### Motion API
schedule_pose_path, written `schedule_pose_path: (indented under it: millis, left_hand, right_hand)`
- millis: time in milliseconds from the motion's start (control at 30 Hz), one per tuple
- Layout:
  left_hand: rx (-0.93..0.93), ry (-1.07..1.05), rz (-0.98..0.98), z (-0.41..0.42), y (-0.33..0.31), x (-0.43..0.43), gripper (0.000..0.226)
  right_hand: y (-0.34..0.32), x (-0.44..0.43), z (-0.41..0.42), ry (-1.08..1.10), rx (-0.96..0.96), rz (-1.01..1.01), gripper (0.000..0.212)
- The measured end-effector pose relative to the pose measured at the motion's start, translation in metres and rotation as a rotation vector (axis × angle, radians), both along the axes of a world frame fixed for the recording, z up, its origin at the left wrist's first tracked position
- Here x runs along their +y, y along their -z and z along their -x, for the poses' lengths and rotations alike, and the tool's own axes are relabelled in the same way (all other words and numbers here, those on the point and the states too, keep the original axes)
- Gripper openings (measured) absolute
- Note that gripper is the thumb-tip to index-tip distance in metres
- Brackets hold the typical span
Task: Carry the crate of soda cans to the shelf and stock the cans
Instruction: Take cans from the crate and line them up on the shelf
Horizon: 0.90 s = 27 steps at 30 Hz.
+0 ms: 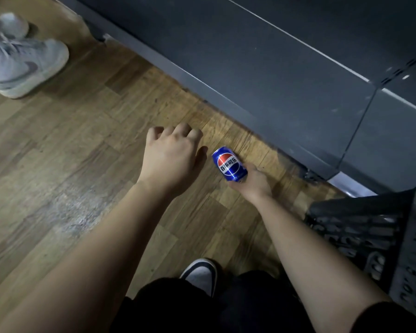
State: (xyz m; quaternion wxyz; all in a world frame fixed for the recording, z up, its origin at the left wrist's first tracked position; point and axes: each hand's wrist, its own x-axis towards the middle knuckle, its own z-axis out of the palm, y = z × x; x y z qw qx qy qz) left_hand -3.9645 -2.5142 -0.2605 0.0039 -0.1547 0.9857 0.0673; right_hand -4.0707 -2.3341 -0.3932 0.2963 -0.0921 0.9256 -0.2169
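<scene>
Where the view looks down, most of it is taken up by a wood-plank floor (70, 164), laid in short brown boards, with a pale scuffed patch (75, 212) seen at the left. Across the upper right, the dark grey shelf unit (286, 68) is set diagonally, its low base meeting the boards along a long straight edge; a lighter metal strip is seen at the foot of that base on the right. At the right edge a black plastic crate (370, 236) with perforated walls is stood on the floor close to the unit; its inside is too dark for contents to be made out. In the upper left corner, a pair of grey sneakers (24, 66) worn by another person is planted on the boards, well apart from everything else. Two bare forearms are stretched forward from the bottom edge above black trousers (178, 308). The left hand (173, 157) is held palm down over the floor, fingers loosely curled around nothing. A grey shoe (201, 275) with a dark rim is seen between the knees. The right hand (253, 182) is wrapped round the lower end of a blue soda can (229, 163), which is held tilted near the base of the unit, just beside the left thumb.
</scene>
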Motion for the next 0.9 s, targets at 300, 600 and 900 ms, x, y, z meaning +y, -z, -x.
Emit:
schedule_pose_path:
  millis: [300,600,900]
  left_hand:
    - [-0.049,0.007,-0.019,-0.001,0.012,-0.002,0.037]
    - [-0.076,0.018,-0.026,0.001,0.007,-0.002,0.041]
    - [-0.161,0.090,0.000,-0.008,-0.101,0.013,0.039]
  right_hand:
    - [0.031,-0.021,0.010,0.035,0.016,-0.041,0.069]
    - [0.030,-0.020,0.013,0.141,0.012,-0.036,0.069]
    - [-0.106,0.014,-0.002,0.249,0.041,0.148,0.054]
